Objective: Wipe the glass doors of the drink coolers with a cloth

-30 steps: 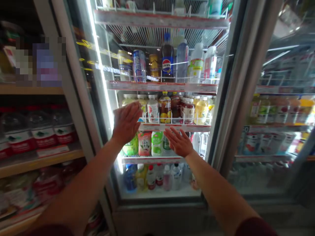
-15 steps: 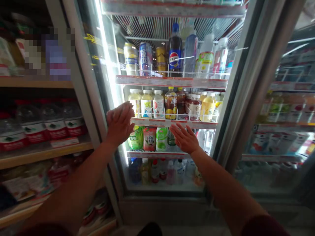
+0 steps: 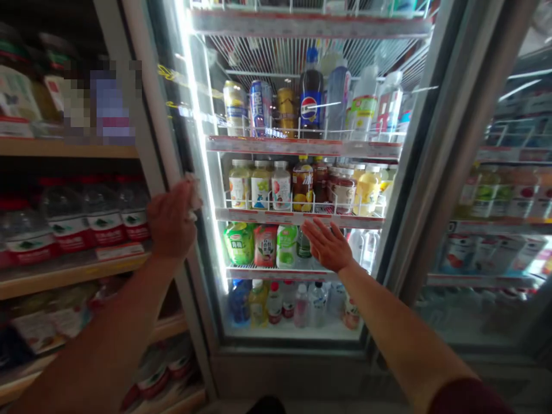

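Observation:
My left hand (image 3: 171,221) presses a crumpled white cloth (image 3: 192,194) against the left edge of the glass fridge door (image 3: 276,92), by its grey frame (image 3: 142,98). A bit of the cloth shows past my fingers. My right hand (image 3: 328,244) lies flat on the glass with fingers spread and nothing in it, level with the shelf of green and red juice bottles (image 3: 263,244). Behind the glass, lit shelves hold cans and a cola bottle (image 3: 311,95) above and pale bottles and jars (image 3: 280,184) in the middle.
Wooden shelves (image 3: 64,270) at the left carry red-labelled water bottles (image 3: 69,224) and packets lower down. A second glass-door fridge (image 3: 495,190) with drinks stands at the right, behind a thick grey post (image 3: 444,149). Small bottles (image 3: 297,302) fill the bottom shelf.
My left hand has slid left with the cloth across the glass, from the middle shelf area to the door's left edge. My right hand has stayed flat on the glass.

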A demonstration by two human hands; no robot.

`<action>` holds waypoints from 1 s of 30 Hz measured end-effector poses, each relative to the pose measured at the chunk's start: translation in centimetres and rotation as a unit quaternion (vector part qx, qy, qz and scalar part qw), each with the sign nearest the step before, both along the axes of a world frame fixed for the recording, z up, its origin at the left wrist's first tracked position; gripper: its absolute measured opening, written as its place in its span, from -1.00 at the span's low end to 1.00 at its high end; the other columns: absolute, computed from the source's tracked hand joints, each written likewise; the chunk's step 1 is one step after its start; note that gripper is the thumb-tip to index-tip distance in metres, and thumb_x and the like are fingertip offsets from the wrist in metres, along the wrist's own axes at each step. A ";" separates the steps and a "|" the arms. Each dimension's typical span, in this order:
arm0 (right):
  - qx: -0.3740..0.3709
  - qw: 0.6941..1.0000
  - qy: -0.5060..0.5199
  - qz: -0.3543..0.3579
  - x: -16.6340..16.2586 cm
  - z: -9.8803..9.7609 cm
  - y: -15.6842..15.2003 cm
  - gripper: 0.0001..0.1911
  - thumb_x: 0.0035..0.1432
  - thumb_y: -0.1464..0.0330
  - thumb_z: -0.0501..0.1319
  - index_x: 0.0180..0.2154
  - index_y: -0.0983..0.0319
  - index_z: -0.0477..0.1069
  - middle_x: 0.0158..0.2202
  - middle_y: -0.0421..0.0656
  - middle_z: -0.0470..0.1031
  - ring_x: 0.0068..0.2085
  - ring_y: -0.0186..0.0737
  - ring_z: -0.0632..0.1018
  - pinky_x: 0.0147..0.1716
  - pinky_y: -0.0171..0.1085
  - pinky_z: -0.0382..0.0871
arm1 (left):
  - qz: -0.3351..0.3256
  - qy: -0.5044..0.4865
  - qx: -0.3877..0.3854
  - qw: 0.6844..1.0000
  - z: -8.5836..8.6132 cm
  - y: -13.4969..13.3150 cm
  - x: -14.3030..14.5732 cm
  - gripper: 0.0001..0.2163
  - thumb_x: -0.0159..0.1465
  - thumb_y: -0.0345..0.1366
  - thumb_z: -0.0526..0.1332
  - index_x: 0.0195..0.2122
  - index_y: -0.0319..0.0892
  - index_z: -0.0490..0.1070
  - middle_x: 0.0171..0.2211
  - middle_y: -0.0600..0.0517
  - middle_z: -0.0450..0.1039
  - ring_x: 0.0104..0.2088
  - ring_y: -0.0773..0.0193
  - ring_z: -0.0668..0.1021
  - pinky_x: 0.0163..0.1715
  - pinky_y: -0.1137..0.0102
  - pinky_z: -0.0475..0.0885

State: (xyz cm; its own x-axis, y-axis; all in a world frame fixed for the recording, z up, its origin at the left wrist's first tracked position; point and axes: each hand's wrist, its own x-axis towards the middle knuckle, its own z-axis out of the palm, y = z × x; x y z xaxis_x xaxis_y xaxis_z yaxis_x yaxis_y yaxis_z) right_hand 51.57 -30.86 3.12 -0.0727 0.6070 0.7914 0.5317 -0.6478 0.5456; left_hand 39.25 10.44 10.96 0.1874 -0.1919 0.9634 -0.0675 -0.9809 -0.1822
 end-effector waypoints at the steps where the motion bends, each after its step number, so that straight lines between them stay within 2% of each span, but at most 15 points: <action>1: -0.002 1.000 0.000 -0.001 0.0 0.0 0.0 -0.35 0.34 0.37 0.08 0.41 0.21 0.04 0.36 -0.14 0.28 0.44 -0.14 0.13 0.45 -0.01 -0.31 | 0.017 -0.030 -0.033 0.999 1.0 -0.6 0.0 -0.47 0.44 -0.21 -0.12 0.43 -0.11 0.02 0.43 -0.01 0.04 0.39 0.04 0.19 0.34 -0.16 0.14; 2: -0.002 1.000 -0.001 -0.002 0.0 0.0 0.0 -0.36 0.34 0.37 0.08 0.41 0.21 0.06 0.36 -0.14 0.28 0.44 -0.14 0.12 0.45 -0.02 -0.32 | 0.034 -0.050 -0.061 0.996 1.5 -1.4 0.2 -0.48 0.44 -0.18 -0.11 0.42 -0.06 0.07 0.45 0.04 -0.01 0.41 0.02 0.15 0.35 -0.17 0.11; 4: -0.002 1.000 -0.003 -0.005 0.1 -0.1 0.0 -0.38 0.34 0.36 0.08 0.39 0.23 0.09 0.36 -0.15 0.27 0.45 -0.14 0.10 0.45 -0.02 -0.35 | 0.053 -0.046 -0.096 0.993 1.1 -3.8 1.2 -0.50 0.45 -0.16 -0.12 0.39 -0.03 0.14 0.45 0.06 -0.04 0.41 0.00 0.13 0.34 -0.17 0.12; 7: -0.001 1.000 -0.006 -0.006 0.1 -0.1 0.0 -0.40 0.34 0.37 0.09 0.37 0.24 0.14 0.35 -0.17 0.29 0.45 -0.15 0.11 0.45 -0.03 -0.36 | 0.049 0.008 -0.085 0.995 -2.6 -7.6 3.2 -0.45 0.46 -0.14 -0.10 0.44 -0.19 0.01 0.46 -0.13 -0.12 0.44 -0.07 0.04 0.34 -0.15 0.10; 9: -0.001 1.000 -0.008 -0.007 0.0 -0.1 0.0 -0.42 0.34 0.38 0.09 0.36 0.23 0.17 0.34 -0.17 0.31 0.44 -0.15 0.14 0.45 -0.04 -0.35 | 0.021 0.041 -0.007 0.999 -5.4 -8.8 4.1 -0.40 0.45 -0.09 -0.03 0.45 -0.23 -0.04 0.45 -0.18 -0.08 0.46 -0.06 -0.02 0.36 -0.06 0.06; 11: 0.000 1.000 -0.011 -0.009 -0.1 0.0 0.1 -0.43 0.33 0.38 0.09 0.35 0.23 0.19 0.33 -0.16 0.33 0.42 -0.15 0.17 0.45 -0.03 -0.35 | -0.024 0.085 0.114 0.990 -7.0 -8.4 4.3 -0.45 0.44 -0.09 0.03 0.41 -0.09 0.07 0.41 -0.08 0.08 0.46 0.05 0.02 0.40 0.07 0.00; 12: 0.000 1.000 -0.010 -0.010 -0.1 0.0 0.1 -0.43 0.33 0.38 0.10 0.35 0.23 0.19 0.32 -0.16 0.33 0.42 -0.14 0.19 0.45 -0.03 -0.34 | -0.039 0.107 0.157 0.981 -7.2 -7.7 4.2 -0.52 0.44 -0.13 0.03 0.38 0.01 0.14 0.38 0.00 0.17 0.45 0.13 0.06 0.42 0.12 -0.04; 14: 0.001 1.000 -0.007 -0.012 -0.2 0.1 0.2 -0.42 0.32 0.38 0.10 0.35 0.22 0.19 0.32 -0.15 0.34 0.41 -0.14 0.20 0.45 -0.03 -0.33 | -0.037 0.123 0.166 0.978 -6.5 -5.9 3.7 -0.59 0.46 -0.24 0.03 0.32 0.13 0.24 0.34 0.11 0.26 0.43 0.22 0.12 0.44 0.16 -0.10; 16: 0.002 1.000 -0.006 -0.009 -0.2 0.1 0.1 -0.42 0.32 0.38 0.10 0.35 0.22 0.18 0.31 -0.14 0.36 0.40 -0.15 0.22 0.44 -0.03 -0.32 | -0.010 0.099 0.104 0.990 -5.1 -4.4 3.2 -0.58 0.47 -0.28 0.00 0.34 0.06 0.21 0.36 0.09 0.21 0.44 0.17 0.08 0.44 0.09 -0.14; 18: 0.001 1.000 -0.006 -0.006 -0.2 0.0 0.0 -0.42 0.32 0.39 0.10 0.35 0.22 0.19 0.30 -0.15 0.38 0.39 -0.15 0.24 0.44 -0.04 -0.31 | 0.003 0.076 0.038 0.996 -4.1 -3.9 3.0 -0.53 0.49 -0.26 -0.05 0.41 -0.10 0.08 0.42 -0.03 0.07 0.46 0.05 -0.01 0.44 -0.01 -0.15; 21: 0.007 1.000 -0.001 0.004 -0.4 -0.1 0.1 -0.42 0.31 0.40 0.12 0.34 0.21 0.20 0.28 -0.15 0.42 0.37 -0.15 0.26 0.43 -0.04 -0.27 | -0.016 0.084 -0.001 0.996 -4.5 -5.3 3.2 -0.43 0.49 -0.13 -0.07 0.46 -0.24 -0.11 0.46 -0.15 -0.10 0.46 -0.07 -0.08 0.42 -0.04 -0.10; 24: 0.069 0.997 0.017 0.024 -1.6 0.3 1.6 -0.40 0.28 0.43 0.12 0.33 0.19 0.22 0.21 -0.10 0.49 0.33 -0.08 0.31 0.40 0.01 -0.14 | -0.076 0.117 -0.024 0.990 -6.0 -8.2 3.7 -0.35 0.47 0.01 -0.10 0.47 -0.21 -0.20 0.48 -0.15 -0.20 0.47 -0.06 -0.15 0.43 -0.01 -0.10; 26: 0.113 0.992 0.047 0.043 -3.0 1.0 4.0 -0.40 0.27 0.43 0.12 0.33 0.21 0.22 0.17 -0.05 0.51 0.28 -0.03 0.36 0.34 0.00 0.03 | -0.133 0.127 -0.084 0.979 -6.7 -10.4 4.1 -0.35 0.47 0.04 -0.20 0.48 -0.17 -0.27 0.49 -0.12 -0.28 0.47 -0.01 -0.23 0.43 -0.02 -0.18; 28: 0.114 0.987 0.086 0.074 -4.5 1.8 7.3 -0.41 0.30 0.42 0.09 0.34 0.23 0.19 0.18 -0.02 0.49 0.22 -0.06 0.41 0.25 -0.08 0.19 | -0.207 0.123 -0.178 0.954 -6.9 -12.7 4.5 -0.37 0.47 0.05 -0.30 0.48 -0.13 -0.32 0.49 -0.08 -0.33 0.47 0.06 -0.29 0.44 0.00 -0.28; 30: 0.088 0.983 0.122 0.103 -5.9 2.6 10.6 -0.42 0.34 0.40 0.06 0.36 0.25 0.15 0.23 -0.01 0.43 0.19 -0.11 0.43 0.19 -0.15 0.28 | -0.287 0.116 -0.273 0.911 -6.9 -14.8 4.6 -0.38 0.47 0.06 -0.36 0.48 -0.06 -0.33 0.50 -0.02 -0.32 0.47 0.15 -0.29 0.45 0.07 -0.29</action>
State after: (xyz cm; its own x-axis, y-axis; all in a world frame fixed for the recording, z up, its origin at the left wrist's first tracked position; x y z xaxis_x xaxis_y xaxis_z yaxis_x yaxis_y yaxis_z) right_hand 45.69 -20.25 5.70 0.0260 0.4512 0.8920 0.7631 -0.5854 0.2739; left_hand 43.87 -4.39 4.01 0.4182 0.1732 0.8917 -0.5729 -0.7115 0.4069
